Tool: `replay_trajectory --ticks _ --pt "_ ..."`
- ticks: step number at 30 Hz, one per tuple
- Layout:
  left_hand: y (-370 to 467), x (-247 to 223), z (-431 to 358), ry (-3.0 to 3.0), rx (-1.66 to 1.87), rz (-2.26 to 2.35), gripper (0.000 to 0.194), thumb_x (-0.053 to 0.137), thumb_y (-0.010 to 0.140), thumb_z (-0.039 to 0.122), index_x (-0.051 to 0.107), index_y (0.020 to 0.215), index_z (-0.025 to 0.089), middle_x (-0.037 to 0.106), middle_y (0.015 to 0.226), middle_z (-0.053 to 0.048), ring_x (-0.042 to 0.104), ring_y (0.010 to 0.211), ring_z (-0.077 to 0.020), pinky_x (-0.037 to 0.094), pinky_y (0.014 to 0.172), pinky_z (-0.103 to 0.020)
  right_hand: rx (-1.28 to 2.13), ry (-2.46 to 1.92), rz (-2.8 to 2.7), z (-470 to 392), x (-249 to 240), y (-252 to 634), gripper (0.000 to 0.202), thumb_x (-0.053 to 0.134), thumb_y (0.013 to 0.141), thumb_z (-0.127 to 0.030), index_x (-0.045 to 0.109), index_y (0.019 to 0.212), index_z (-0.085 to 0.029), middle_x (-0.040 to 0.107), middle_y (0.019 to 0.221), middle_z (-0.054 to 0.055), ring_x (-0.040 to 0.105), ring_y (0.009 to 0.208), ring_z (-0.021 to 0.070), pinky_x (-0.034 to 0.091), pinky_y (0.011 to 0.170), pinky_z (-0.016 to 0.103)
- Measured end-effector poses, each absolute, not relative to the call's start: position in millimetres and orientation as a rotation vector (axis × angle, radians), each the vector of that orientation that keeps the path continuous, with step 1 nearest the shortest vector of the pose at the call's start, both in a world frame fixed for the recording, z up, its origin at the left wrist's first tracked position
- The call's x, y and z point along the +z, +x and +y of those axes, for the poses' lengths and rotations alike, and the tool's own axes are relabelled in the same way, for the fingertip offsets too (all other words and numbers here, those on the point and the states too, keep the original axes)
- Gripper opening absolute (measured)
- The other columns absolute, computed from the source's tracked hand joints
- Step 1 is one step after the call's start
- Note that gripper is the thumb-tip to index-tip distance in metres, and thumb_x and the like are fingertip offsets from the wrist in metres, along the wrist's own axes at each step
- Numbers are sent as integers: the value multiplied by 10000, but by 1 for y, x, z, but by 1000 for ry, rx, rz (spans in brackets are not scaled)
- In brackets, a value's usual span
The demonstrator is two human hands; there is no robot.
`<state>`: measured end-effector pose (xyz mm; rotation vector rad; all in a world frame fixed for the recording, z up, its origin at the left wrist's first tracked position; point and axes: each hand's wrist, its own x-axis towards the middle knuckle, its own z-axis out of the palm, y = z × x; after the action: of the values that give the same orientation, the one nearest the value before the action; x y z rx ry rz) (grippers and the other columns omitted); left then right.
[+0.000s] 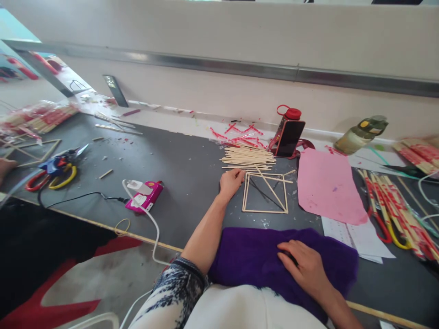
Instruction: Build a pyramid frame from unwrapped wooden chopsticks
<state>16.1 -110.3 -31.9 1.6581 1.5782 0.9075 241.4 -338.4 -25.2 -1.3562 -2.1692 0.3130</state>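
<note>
My left hand [232, 183] rests on the grey table with its fingers curled together, the fingertips at the upper left corner of a square frame of thin wooden sticks [265, 211]. A slanting stick crosses the frame and casts a dark shadow. Just beyond the hand lies a pile of loose wooden sticks [247, 156]. My right hand [306, 265] lies loosely on a folded purple cloth [250, 249] at the table's front edge, thumb and fingers apart, with nothing visible in it.
Right of the frame are pink paper [329, 187], white sheets [366, 237], scissors [391, 226] and wrapped stick bundles [408, 214]. A phone [291, 138] leans on a red-capped bottle [293, 113]. Left are a pink power bank [146, 197], cables, scissors [63, 176] and another person's hand [5, 168].
</note>
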Motion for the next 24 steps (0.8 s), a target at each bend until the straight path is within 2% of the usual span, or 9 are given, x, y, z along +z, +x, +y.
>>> replay_trajectory --ticks 10,17,24 --pt "16 -30 -107 1678 848 1624 350 465 832 493 681 861 220 697 703 10 614 546 -113 441 617 -216 429 -1411 -2110 -341 -17 244 127 537 896 -266 644 920 -201 657 750 24 610 673 138 484 629 265" --pt "16 -29 -104 1706 848 1628 351 469 820 486 682 849 208 696 694 13 608 538 -109 445 605 -209 500 -1327 -1960 -334 -4 257 163 536 874 -147 624 998 -204 660 926 63 631 862 156 525 730 274" --pt "18 -28 -104 1728 835 1674 330 482 810 480 686 843 224 697 692 27 609 545 -108 462 631 -209 486 -1401 -1888 -328 -8 269 178 490 896 -164 649 964 -205 665 858 47 640 794 141 534 683 255"
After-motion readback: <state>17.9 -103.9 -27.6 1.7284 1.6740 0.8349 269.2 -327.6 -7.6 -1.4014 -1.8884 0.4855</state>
